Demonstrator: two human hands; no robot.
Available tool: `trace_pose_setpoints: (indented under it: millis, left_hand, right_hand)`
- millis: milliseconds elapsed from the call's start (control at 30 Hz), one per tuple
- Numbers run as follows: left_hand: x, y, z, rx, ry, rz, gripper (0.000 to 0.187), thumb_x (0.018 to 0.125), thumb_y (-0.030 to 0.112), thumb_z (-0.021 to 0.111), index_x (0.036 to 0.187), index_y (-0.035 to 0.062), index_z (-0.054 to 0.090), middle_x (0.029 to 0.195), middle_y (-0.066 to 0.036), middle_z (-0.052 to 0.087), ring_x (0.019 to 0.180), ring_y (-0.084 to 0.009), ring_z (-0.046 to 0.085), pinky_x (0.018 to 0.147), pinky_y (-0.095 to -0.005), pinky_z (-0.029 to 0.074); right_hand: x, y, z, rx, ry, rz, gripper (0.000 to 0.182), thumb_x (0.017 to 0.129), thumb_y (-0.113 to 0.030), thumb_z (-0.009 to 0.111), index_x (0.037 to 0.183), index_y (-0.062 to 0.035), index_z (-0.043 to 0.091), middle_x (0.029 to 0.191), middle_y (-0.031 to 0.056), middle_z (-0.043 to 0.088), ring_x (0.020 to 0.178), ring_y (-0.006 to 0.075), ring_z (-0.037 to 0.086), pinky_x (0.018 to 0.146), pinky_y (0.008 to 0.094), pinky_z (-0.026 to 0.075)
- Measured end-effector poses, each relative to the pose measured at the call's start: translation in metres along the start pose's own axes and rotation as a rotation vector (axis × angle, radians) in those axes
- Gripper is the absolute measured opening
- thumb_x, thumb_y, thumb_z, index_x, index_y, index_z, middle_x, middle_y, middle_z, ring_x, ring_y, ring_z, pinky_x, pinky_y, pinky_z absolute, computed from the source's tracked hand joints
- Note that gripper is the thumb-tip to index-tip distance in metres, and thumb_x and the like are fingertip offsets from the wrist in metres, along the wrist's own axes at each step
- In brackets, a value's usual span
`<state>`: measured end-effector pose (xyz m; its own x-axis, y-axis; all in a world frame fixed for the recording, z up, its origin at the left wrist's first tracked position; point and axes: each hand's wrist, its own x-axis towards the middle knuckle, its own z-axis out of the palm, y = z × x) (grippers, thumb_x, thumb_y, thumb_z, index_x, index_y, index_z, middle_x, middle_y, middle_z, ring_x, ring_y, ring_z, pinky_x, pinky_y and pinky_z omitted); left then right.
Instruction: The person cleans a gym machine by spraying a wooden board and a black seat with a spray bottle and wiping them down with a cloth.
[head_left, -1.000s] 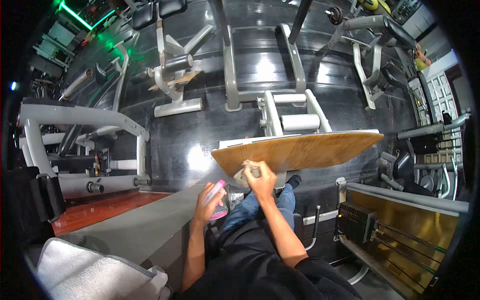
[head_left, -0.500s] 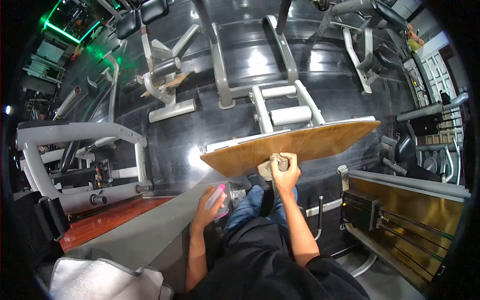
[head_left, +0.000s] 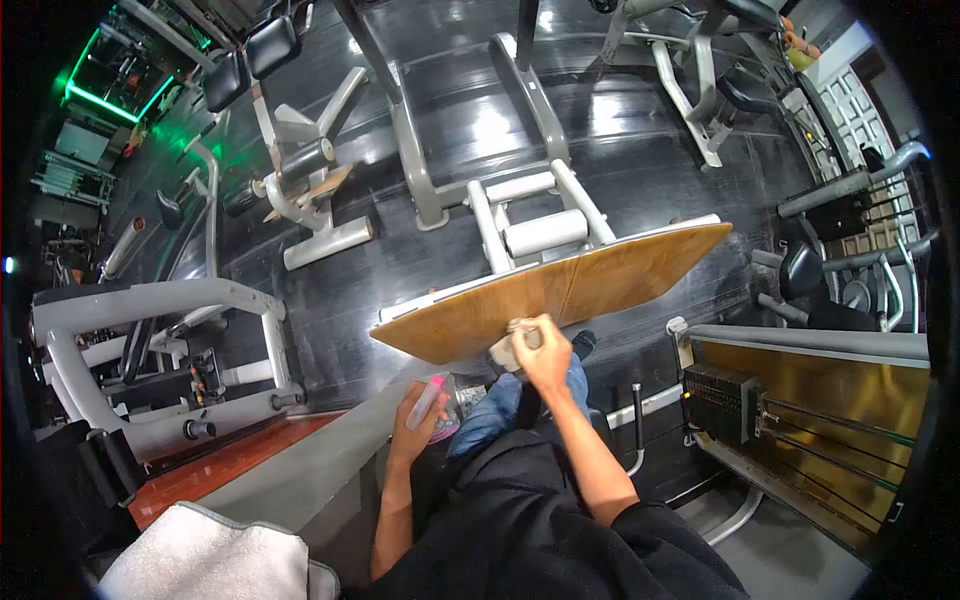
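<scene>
My left hand (head_left: 408, 428) is wrapped round a clear spray bottle (head_left: 444, 429) with a pink top, held low beside my left leg. My right hand (head_left: 545, 358) is closed on a beige cloth (head_left: 506, 354). The cloth is at the near lower edge of a brown wooden board (head_left: 630, 278). This board is tilted and fixed to a grey metal gym machine frame (head_left: 545, 232). Part of the cloth is hidden by my fingers.
A white towel (head_left: 215, 560) lies at the lower left. Grey machine frames stand on the left (head_left: 150, 305) and right (head_left: 820, 342). A black weight block (head_left: 720, 402) is near my right side. Seated machines (head_left: 310, 160) stand further off on the dark floor.
The view has shifted, so the board sits further left and slightly more tilted. My right hand and cloth moved left and slightly down in view. A dark-socked foot now shows beneath the board.
</scene>
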<state>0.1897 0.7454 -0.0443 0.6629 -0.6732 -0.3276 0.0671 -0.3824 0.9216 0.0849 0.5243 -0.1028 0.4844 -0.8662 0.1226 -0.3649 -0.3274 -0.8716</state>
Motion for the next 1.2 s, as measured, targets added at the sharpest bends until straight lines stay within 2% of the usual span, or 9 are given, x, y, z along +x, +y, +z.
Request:
trace_pose_setpoints:
  millis: [67, 233, 433, 533, 767, 900, 1000, 1100, 1200]
  left_hand:
    - [0.005, -0.003, 0.006, 0.186, 0.002, 0.17, 0.018, 0.097, 0.017, 0.058, 0.09, 0.0015, 0.061, 0.081, -0.004, 0.055, 0.067, -0.0118, 0.058, 0.06, -0.0262, 0.043]
    - [0.022, 0.012, 0.022, 0.115, -0.021, 0.157, 0.016, 0.095, 0.013, 0.059, 0.086, 0.0011, 0.062, 0.079, -0.006, 0.056, 0.068, -0.0153, 0.057, 0.064, -0.0292, 0.045]
    - [0.042, 0.031, 0.037, 0.07, -0.085, 0.181, 0.013, 0.093, 0.009, 0.06, 0.084, 0.0002, 0.063, 0.078, -0.007, 0.056, 0.07, -0.0176, 0.056, 0.067, -0.0307, 0.046]
    - [0.048, 0.042, 0.043, 0.065, -0.116, 0.174, 0.013, 0.093, 0.009, 0.06, 0.085, 0.0002, 0.064, 0.079, -0.006, 0.056, 0.07, -0.0157, 0.056, 0.066, -0.0297, 0.046]
    - [0.061, 0.049, 0.046, 0.052, -0.226, 0.204, 0.014, 0.093, 0.011, 0.058, 0.09, -0.0019, 0.063, 0.087, -0.006, 0.055, 0.068, -0.0111, 0.057, 0.064, -0.0266, 0.045]
    - [0.067, 0.052, 0.058, 0.001, -0.234, 0.195, 0.014, 0.094, 0.009, 0.057, 0.091, -0.0023, 0.063, 0.087, -0.006, 0.055, 0.068, -0.0111, 0.057, 0.064, -0.0266, 0.046]
    - [0.071, 0.059, 0.064, -0.027, -0.234, 0.183, 0.012, 0.093, 0.009, 0.06, 0.089, -0.0018, 0.064, 0.087, -0.006, 0.055, 0.067, -0.0107, 0.056, 0.062, -0.0265, 0.046]
    - [0.076, 0.059, 0.065, 0.026, -0.27, 0.197, 0.011, 0.093, 0.008, 0.06, 0.09, -0.0021, 0.064, 0.087, -0.006, 0.055, 0.067, -0.0103, 0.057, 0.062, -0.0265, 0.046]
    - [0.075, 0.05, 0.069, -0.027, -0.239, 0.192, 0.011, 0.093, 0.007, 0.06, 0.09, -0.002, 0.064, 0.087, -0.006, 0.056, 0.067, -0.0103, 0.057, 0.062, -0.0266, 0.046]
  right_hand:
    - [0.013, 0.013, -0.019, 0.062, 0.126, 0.062, 0.011, 0.083, -0.011, 0.07, 0.088, -0.005, 0.062, 0.088, 0.013, 0.072, 0.084, 0.0279, 0.071, 0.075, 0.0362, 0.054]
    - [0.02, 0.003, -0.009, 0.171, 0.391, 0.204, 0.016, 0.087, -0.011, 0.067, 0.094, -0.0002, 0.057, 0.089, 0.0166, 0.068, 0.085, 0.03, 0.066, 0.08, 0.0385, 0.05]
    - [-0.022, -0.019, 0.031, 0.223, 0.074, 0.165, 0.012, 0.086, -0.01, 0.067, 0.094, -0.0031, 0.061, 0.088, 0.014, 0.069, 0.086, 0.0301, 0.068, 0.078, 0.0364, 0.051]
    - [-0.016, -0.002, 0.024, 0.216, 0.04, 0.113, 0.012, 0.085, -0.01, 0.067, 0.095, -0.0039, 0.062, 0.088, 0.0137, 0.07, 0.087, 0.0296, 0.069, 0.078, 0.0354, 0.051]
    - [0.046, 0.017, -0.049, 0.159, 0.532, 0.319, 0.018, 0.092, -0.018, 0.065, 0.094, -0.0015, 0.058, 0.087, 0.0125, 0.068, 0.082, 0.0239, 0.064, 0.079, 0.0371, 0.049]
    - [0.043, 0.013, -0.024, 0.226, 0.635, 0.286, 0.02, 0.093, -0.018, 0.064, 0.098, -0.0008, 0.056, 0.091, 0.0143, 0.066, 0.088, 0.0244, 0.063, 0.083, 0.0378, 0.048]
    - [0.014, 0.004, 0.009, 0.271, 0.481, 0.202, 0.015, 0.093, -0.013, 0.062, 0.097, -0.0006, 0.055, 0.091, 0.0155, 0.066, 0.089, 0.0253, 0.063, 0.083, 0.0362, 0.047]
    - [-0.002, -0.008, 0.012, 0.29, 0.293, 0.301, 0.017, 0.091, -0.015, 0.064, 0.097, -0.0019, 0.056, 0.088, 0.0179, 0.067, 0.085, 0.0281, 0.066, 0.078, 0.0379, 0.049]
    - [0.01, 0.008, -0.004, 0.239, 0.313, 0.327, 0.019, 0.091, -0.018, 0.064, 0.099, -0.0026, 0.057, 0.09, 0.0175, 0.069, 0.087, 0.0294, 0.067, 0.077, 0.0384, 0.05]
